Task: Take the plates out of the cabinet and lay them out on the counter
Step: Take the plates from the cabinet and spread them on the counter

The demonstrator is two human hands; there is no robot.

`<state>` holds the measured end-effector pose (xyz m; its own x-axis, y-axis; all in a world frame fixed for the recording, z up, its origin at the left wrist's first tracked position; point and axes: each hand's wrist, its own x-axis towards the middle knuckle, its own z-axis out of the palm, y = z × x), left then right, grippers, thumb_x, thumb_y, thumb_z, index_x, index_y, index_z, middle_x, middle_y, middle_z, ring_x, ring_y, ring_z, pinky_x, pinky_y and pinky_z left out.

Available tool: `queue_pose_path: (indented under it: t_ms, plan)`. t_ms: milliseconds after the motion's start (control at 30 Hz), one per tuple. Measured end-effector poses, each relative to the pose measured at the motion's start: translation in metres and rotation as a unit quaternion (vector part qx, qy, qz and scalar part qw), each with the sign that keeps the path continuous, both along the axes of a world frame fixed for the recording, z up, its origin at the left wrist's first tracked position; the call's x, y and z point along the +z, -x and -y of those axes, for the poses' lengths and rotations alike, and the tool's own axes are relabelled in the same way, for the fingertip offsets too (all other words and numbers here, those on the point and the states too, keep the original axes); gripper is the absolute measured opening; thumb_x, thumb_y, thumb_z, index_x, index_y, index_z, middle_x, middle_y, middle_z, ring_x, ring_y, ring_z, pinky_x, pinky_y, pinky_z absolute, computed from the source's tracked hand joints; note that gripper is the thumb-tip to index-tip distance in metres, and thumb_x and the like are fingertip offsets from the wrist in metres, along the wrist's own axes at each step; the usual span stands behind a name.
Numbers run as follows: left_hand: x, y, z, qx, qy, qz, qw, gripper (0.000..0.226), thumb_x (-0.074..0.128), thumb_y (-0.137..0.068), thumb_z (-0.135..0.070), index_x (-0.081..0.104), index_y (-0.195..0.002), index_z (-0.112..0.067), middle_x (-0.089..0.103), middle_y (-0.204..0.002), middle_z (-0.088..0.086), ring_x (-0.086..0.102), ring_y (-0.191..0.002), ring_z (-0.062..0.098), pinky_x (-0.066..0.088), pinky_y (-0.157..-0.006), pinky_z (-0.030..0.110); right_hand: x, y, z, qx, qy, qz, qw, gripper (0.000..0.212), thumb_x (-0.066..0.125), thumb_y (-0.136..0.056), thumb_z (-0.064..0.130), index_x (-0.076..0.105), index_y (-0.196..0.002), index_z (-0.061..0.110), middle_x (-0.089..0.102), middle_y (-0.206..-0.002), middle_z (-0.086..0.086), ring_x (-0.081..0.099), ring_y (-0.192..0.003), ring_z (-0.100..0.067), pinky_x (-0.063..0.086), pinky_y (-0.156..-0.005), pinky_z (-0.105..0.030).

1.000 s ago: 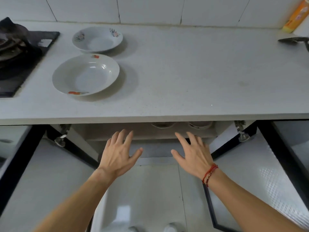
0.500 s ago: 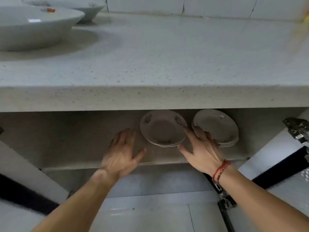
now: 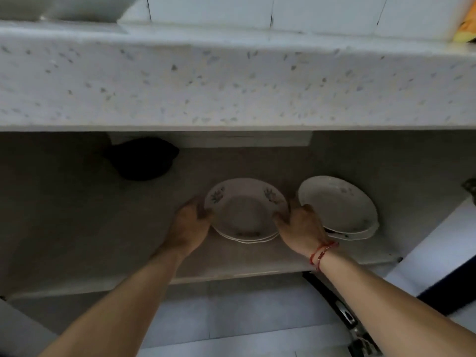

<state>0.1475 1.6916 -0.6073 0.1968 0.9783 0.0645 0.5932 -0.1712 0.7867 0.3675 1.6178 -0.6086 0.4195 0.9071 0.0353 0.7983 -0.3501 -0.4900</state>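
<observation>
We grip left plate stack (image 3: 244, 211) on cabinet shelf (image 3: 103, 228), under tabletop (image 3: 231, 81): left hand (image 3: 189, 225), right hand (image 3: 301, 228) clamped on rims. Next we judge: lift 1 plate, clear tabletop edge.

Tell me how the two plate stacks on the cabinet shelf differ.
The left stack is flanked by the left hand and right hand at its rim; the right stack has no hand at its rim. The left stack's top plate has two dark leaf prints; the right stack's top plate looks nearly plain. Both are white stacks on one shelf.
</observation>
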Motion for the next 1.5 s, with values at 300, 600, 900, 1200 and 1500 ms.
queue_pose_path:
  t_ms: [300,600,900,1200,1500]
  plan:
    - [-0.007,-0.016,-0.027,0.091,0.186,0.223,0.953,0.018,0.053,-0.094,-0.005,0.069,-0.085,-0.004,0.069,-0.086,0.017,0.065,-0.068,0.022,0.057,-0.048,0.021,-0.009,-0.013,-0.027,-0.103,-0.014,-0.27,0.957,0.037,0.049,-0.094,0.028,0.059,-0.121,0.005,0.064,-0.121,-0.017,0.07,-0.096,-0.039,0.061,-0.077,-0.05]
    - [-0.014,-0.021,-0.027,0.126,0.24,0.326,0.906,0.012,0.058,-0.086,0.006,0.068,-0.082,0.0,0.068,-0.078,0.015,0.065,-0.069,0.024,0.058,-0.052,0.027,-0.018,-0.013,-0.037,-0.151,-0.039,-0.429,0.89,0.029,0.051,-0.093,0.008,0.057,-0.12,0.0,0.062,-0.12,-0.024,0.067,-0.097,-0.045,0.06,-0.062,-0.058]
    - [-0.01,-0.006,-0.022,0.101,0.245,0.331,0.906,0.014,0.055,-0.089,0.003,0.068,-0.09,-0.001,0.071,-0.09,0.016,0.068,-0.072,0.021,0.057,-0.049,0.024,-0.005,-0.007,-0.024,-0.135,-0.031,-0.439,0.888,0.023,0.047,-0.097,0.008,0.06,-0.114,0.001,0.064,-0.116,-0.023,0.069,-0.093,-0.042,0.061,-0.06,-0.054]
    - [0.005,0.007,0.019,0.086,0.286,0.32,0.899,0.012,0.051,-0.098,-0.009,0.062,-0.103,-0.009,0.067,-0.087,0.005,0.065,-0.073,0.013,0.058,-0.051,0.021,0.011,0.008,0.015,-0.128,-0.003,-0.429,0.894,0.016,0.044,-0.098,0.005,0.059,-0.104,0.005,0.066,-0.111,-0.022,0.069,-0.085,-0.041,0.061,-0.059,-0.051]
    - [0.049,0.037,0.089,0.133,0.315,0.25,0.906,0.014,0.059,-0.089,0.003,0.065,-0.101,-0.001,0.068,-0.092,0.015,0.067,-0.077,0.027,0.059,-0.055,0.029,0.047,0.037,0.08,-0.134,0.087,-0.43,0.889,0.021,0.043,-0.096,0.005,0.058,-0.111,0.007,0.066,-0.113,-0.019,0.069,-0.088,-0.036,0.062,-0.056,-0.046]
